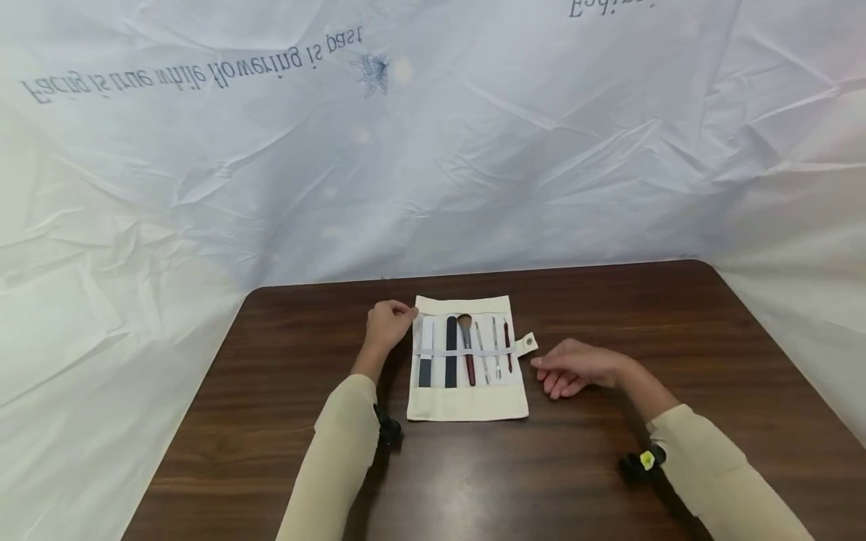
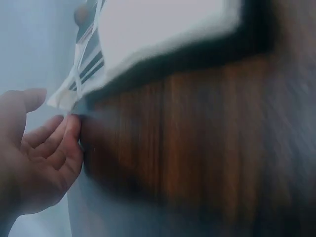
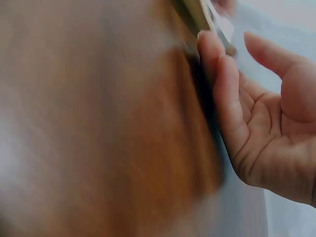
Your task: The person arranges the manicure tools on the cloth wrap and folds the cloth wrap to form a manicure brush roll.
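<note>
A cream fabric tool roll (image 1: 467, 406) lies unfolded on the table. Under its elastic band sit a white-and-black flat strip (image 1: 425, 372), a black flat file (image 1: 451, 338), a brush with a dark red handle (image 1: 470, 368), two slim metal tools and a thin red stick (image 1: 509, 357). My left hand (image 1: 390, 324) is at the roll's upper left corner; in the left wrist view its fingertips (image 2: 73, 121) are right at that corner, the thumb standing apart. Beside the snap tab (image 1: 526, 344), my right hand (image 1: 575, 367) hovers with loosely bent fingers, holding nothing.
The dark brown wooden table (image 1: 460, 488) has rounded far corners. White wrinkled sheeting (image 1: 473, 188) with printed lettering hangs behind it and at both sides. Each wrist wears a small dark camera, such as the right wrist camera (image 1: 639, 462).
</note>
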The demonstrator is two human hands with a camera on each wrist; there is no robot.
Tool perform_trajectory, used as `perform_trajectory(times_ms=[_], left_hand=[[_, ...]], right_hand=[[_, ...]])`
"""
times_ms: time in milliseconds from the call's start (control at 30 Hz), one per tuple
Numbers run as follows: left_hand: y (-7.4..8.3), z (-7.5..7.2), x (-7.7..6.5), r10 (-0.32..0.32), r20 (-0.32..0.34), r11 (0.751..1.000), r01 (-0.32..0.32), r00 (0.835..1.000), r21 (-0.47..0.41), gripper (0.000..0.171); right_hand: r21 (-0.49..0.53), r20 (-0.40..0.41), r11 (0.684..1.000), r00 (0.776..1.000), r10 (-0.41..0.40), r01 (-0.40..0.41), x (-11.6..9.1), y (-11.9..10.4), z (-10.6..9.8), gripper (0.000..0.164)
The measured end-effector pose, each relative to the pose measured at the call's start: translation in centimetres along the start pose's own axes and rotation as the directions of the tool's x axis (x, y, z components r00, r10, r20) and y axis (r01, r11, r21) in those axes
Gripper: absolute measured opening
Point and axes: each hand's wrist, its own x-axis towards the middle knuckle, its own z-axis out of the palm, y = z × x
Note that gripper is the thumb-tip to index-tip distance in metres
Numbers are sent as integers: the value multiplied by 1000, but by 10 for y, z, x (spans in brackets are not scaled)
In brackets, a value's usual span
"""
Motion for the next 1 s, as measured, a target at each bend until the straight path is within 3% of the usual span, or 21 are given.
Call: perform_trajectory(times_ms=[100,200,367,500,600,700,800,900,967,1000], left_hand=[[-4,0,9,-45,77,998,42,996,50,41],[-2,6,14,-71,94,993,61,993,105,45],[0,13,19,-118,57,986,110,991,121,26],[-1,5,18,-144,108,987,135,984,89,41],[-3,-6,7,-160,160,986,150,974,75,34],[-6,-13,-10,-179,221,984,173,959,50,23],[-10,-14,-27,-193,310,980,197,931,20,20],[-11,-13,-42,-186,410,978,208,893,-10,18],[-9,-11,-51,-169,481,980,198,860,-10,18],[-9,-10,-55,-159,528,983,186,834,1,20]], right_hand=[[-24,98,1000,995,13,-11,-3,2,23,41],[-36,137,999,991,10,-5,-3,1,42,38],[-30,106,1000,994,7,-3,-4,1,49,27],[-8,75,1000,997,18,-18,-8,8,34,19],[21,12,999,1000,27,-27,-10,13,8,16],[60,-116,998,993,26,-19,-5,14,-22,21],[75,-280,997,960,0,22,7,10,-43,31],[29,-423,996,904,-61,81,25,4,-55,38],[-17,-502,992,857,-116,124,37,1,-60,39],[-35,-538,989,832,-139,142,43,0,-61,39]])
